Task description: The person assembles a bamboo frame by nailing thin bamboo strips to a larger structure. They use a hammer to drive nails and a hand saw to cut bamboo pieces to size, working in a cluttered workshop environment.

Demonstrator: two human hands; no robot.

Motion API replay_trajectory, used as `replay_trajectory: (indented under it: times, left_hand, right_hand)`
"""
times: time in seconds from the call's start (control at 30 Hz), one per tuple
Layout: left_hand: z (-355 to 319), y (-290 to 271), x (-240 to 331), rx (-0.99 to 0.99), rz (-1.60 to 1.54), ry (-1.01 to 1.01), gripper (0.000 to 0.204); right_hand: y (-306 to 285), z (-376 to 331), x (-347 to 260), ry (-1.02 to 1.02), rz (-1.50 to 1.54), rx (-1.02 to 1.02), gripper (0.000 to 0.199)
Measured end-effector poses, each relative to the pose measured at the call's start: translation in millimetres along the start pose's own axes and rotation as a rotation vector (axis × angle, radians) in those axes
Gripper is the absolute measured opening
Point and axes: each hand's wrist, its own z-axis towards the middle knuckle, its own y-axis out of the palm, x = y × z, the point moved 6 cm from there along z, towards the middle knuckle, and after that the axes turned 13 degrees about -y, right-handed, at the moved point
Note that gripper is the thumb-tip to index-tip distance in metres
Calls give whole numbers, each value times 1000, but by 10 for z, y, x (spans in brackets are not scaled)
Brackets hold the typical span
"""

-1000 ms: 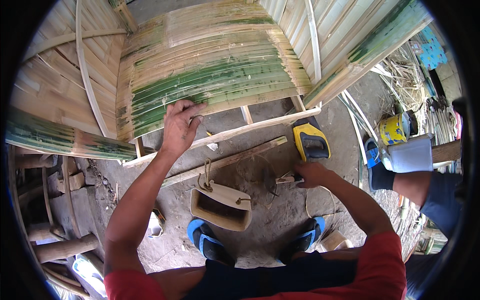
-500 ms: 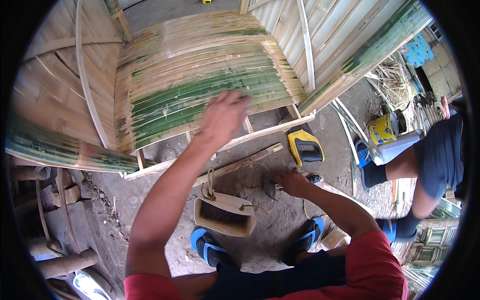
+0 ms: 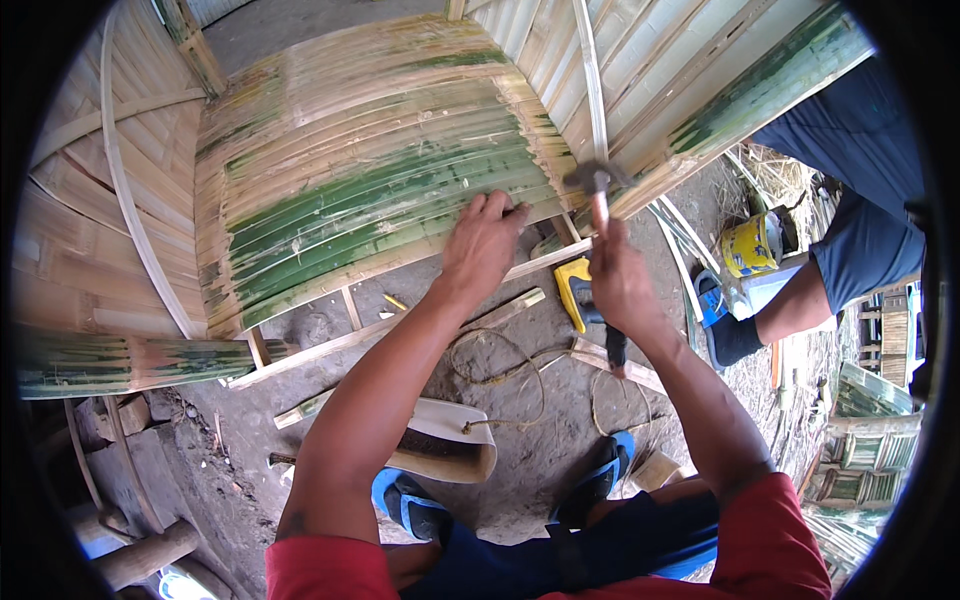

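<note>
A curved seat of green and tan bamboo slats (image 3: 370, 170) fills the upper middle of the head view. My left hand (image 3: 485, 240) presses flat on its front right edge, fingers spread on the slats. My right hand (image 3: 618, 285) is closed on the handle of a hammer (image 3: 597, 190), whose metal head is raised just right of the seat's front corner. Upright bamboo panels (image 3: 690, 90) stand behind the hammer.
A yellow power tool (image 3: 574, 288) lies on the dirt floor under my right hand. A pale bamboo trough (image 3: 445, 450), a loop of cord (image 3: 500, 370) and loose sticks lie before my blue sandals (image 3: 600, 480). Another person's arm (image 3: 800, 300) and a yellow can (image 3: 750, 245) are at right.
My right hand has come up from the ground with the hammer to the seat's corner. My left hand has slid right along the seat's front edge. The view has tilted.
</note>
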Motion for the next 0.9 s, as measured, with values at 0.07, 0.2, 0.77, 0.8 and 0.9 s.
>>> replay_trajectory:
  times: [0.07,0.2,0.77,0.8,0.9]
  left_hand:
    - [-21,3,-1,-7,-24,3,43]
    - [-20,14,-33,15,-69,-7,38]
    - [-1826,-1428,-1336,-43,546,-504,82]
    - [-1834,-1444,-1280,67,551,-447,85]
    - [-1827,-1375,-1289,44,499,-515,79]
  right_hand:
    - [83,76,27,-152,-21,42,33]
    - [84,110,343,-127,12,172,22]
    - [1105,-153,-2366,-869,445,-416,40]
    - [1215,-177,-2603,-908,375,-453,38]
    - [1485,9,-3163,-971,278,-551,31]
